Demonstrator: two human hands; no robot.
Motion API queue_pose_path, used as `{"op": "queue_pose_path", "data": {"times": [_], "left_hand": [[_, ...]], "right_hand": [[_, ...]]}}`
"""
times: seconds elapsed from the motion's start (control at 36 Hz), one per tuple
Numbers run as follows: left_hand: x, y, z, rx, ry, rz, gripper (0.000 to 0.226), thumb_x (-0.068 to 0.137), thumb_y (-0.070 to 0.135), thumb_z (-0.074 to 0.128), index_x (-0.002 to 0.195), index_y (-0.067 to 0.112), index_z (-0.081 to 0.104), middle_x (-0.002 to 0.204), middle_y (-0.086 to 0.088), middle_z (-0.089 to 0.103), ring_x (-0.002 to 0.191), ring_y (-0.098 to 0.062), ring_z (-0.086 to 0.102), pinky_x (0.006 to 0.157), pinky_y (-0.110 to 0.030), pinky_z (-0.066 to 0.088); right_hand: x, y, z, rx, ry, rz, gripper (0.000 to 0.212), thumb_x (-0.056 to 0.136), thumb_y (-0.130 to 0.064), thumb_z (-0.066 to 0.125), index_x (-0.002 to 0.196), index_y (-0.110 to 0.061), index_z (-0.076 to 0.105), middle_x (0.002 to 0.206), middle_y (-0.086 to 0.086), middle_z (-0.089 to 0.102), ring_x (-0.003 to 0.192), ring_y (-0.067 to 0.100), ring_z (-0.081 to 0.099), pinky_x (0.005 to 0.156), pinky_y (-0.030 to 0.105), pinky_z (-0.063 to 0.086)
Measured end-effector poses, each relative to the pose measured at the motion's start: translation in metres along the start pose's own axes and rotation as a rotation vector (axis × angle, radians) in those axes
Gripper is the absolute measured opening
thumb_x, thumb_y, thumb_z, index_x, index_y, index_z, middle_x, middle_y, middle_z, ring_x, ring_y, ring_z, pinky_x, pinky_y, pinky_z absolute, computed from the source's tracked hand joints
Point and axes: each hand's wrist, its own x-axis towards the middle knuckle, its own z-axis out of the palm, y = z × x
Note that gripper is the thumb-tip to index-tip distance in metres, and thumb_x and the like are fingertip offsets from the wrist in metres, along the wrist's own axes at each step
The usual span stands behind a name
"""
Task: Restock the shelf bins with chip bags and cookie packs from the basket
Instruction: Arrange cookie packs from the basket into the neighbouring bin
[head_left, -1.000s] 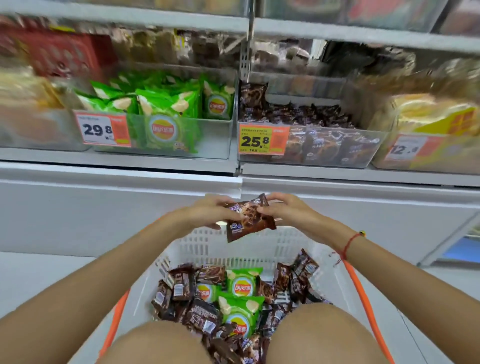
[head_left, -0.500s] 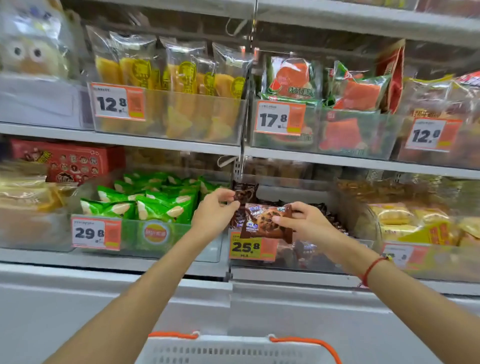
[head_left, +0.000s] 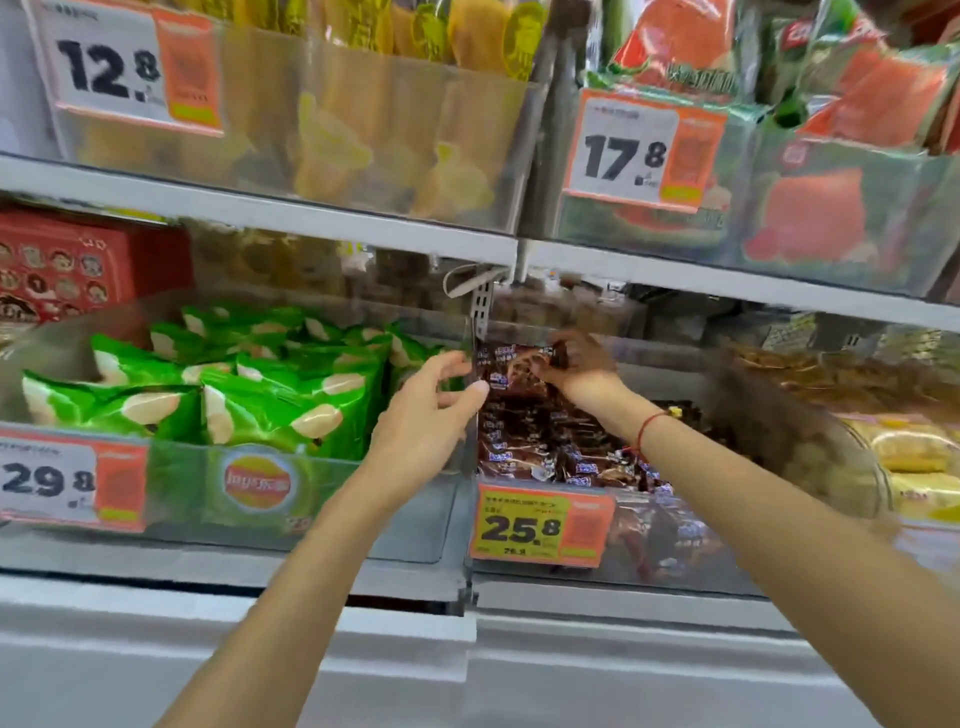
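Note:
A brown cookie pack is held over the clear cookie bin, which is labelled 25.8 and holds several brown packs. My right hand reaches into this bin from the right and grips the pack's right end. My left hand is at the divider between the bins, with thumb and forefinger pinching the pack's left edge. To the left, the chip bin, labelled 29.8, holds several green chip bags. The basket is out of view.
The shelf above hangs low over both bins and carries bins of yellow snacks and red-green packs. A red box stands at the far left, and yellow packs fill the bin at right. A white cabinet front lies below.
Both hands rose from the basket with cookie packs and moved forward into the cookie bin. The view tilted up and closer, so the basket dropped out of sight.

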Motion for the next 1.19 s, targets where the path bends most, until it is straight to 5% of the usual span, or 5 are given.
{"op": "queue_pose_path", "data": {"times": [0.17,0.39,0.83,1.0,1.19], "left_hand": [[0.003,-0.004,0.0,-0.079,-0.015,0.001,0.042,0.094,0.035,0.056,0.135,0.029,0.049,0.131,0.017,0.053,0.112,-0.005,0.054,0.096,-0.04,0.05],[0.002,-0.008,0.001,-0.059,-0.015,-0.014,0.06,0.073,0.059,0.048,0.13,0.038,0.052,0.119,0.01,0.064,0.109,-0.006,0.059,0.096,-0.046,0.048],[0.004,-0.009,0.003,-0.036,-0.004,0.004,0.039,0.094,0.039,0.054,0.132,0.035,0.05,0.125,0.012,0.058,0.115,-0.007,0.054,0.1,-0.047,0.046],[0.005,-0.01,0.004,-0.049,-0.016,-0.002,0.04,0.094,0.04,0.054,0.133,0.032,0.05,0.127,0.009,0.058,0.116,-0.007,0.054,0.1,-0.047,0.046],[-0.002,-0.003,0.004,-0.013,0.046,0.021,0.038,0.094,0.036,0.056,0.131,0.024,0.054,0.13,0.008,0.058,0.109,-0.007,0.056,0.097,-0.044,0.048]], "right_hand": [[0.017,0.01,0.028,-0.251,0.044,-0.133,0.027,0.094,-0.024,0.059,0.121,-0.022,0.056,0.141,0.0,0.048,0.121,0.025,0.051,0.079,0.022,0.04],[0.022,0.019,0.032,-0.723,0.066,-0.398,0.043,0.092,-0.021,0.059,0.134,-0.029,0.051,0.143,0.0,0.043,0.137,0.024,0.028,0.112,0.037,0.02],[0.023,0.013,0.037,-0.791,-0.105,-0.353,0.045,0.092,-0.02,0.059,0.134,-0.03,0.045,0.146,0.0,0.039,0.138,0.027,0.026,0.107,0.047,0.034],[0.015,0.004,0.024,-0.749,-0.283,-0.247,0.068,0.09,-0.025,0.063,0.147,-0.032,0.027,0.157,0.0,0.021,0.146,0.026,0.013,0.115,0.051,0.023],[-0.038,-0.011,-0.008,-0.493,-0.206,-0.262,0.049,0.093,-0.025,0.059,0.138,-0.014,0.044,0.141,0.01,0.048,0.13,0.027,0.044,0.106,0.034,0.035]]}}
